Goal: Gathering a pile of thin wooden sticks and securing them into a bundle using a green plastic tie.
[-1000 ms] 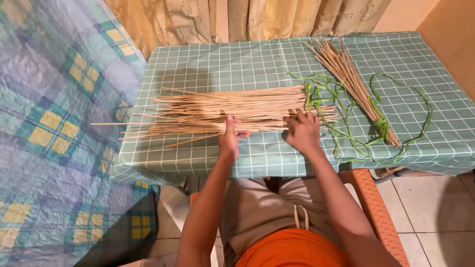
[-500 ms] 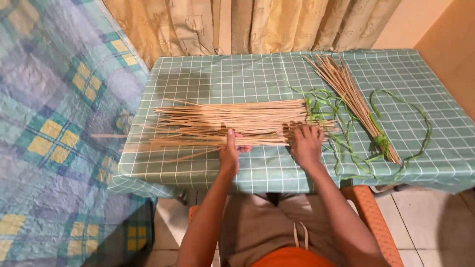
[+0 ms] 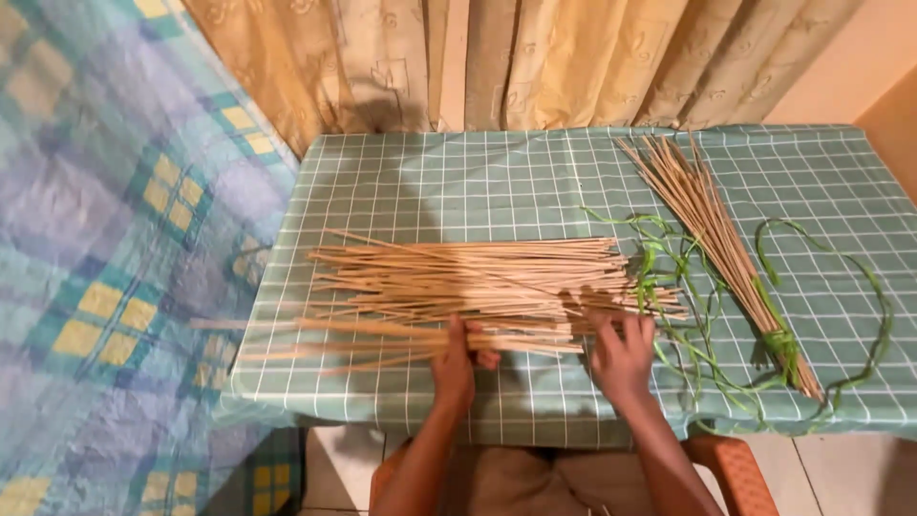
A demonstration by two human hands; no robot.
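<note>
A: Where's the loose pile of thin pale-tan sticks (image 3: 468, 282)?

B: Mid-table, lying 9-to-3 on the green checked tablecloth (image 3: 449, 182). Tips at the 9 end poke past the cloth's edge, over the blue-and-yellow plaid bedcover (image 3: 105, 287).

A: Hands?

B: Left hand (image 3: 457, 358) at the pile's 6 o'clock side, fingers curled round a few of the nearest sticks, thumb on top. Right hand (image 3: 623, 352) toward the 3 end, fingers spread flat, pressing on the stick ends.

A: How'll they handle?

B: Light & springy, I'd judge; thin, prob. snap if bent hard. Smooth, so they'd roll & fan out. Best taken near the middle as a bunch, w/ the other hand squaring the ends.

A: Anything close by?

B: Thin green ribbon strips (image 3: 669, 277) tangled right at the 3 end, touching the sticks; could snag. Past them, a second bundle of tan sticks tied w/ green strip (image 3: 726, 248), running 12 to 5, apart from the pile.

A: Room?

B: Bare cloth at 12, up to the beige curtain (image 3: 535, 57). Table's near edge sits just below both hands, so little margin at 6.
</note>
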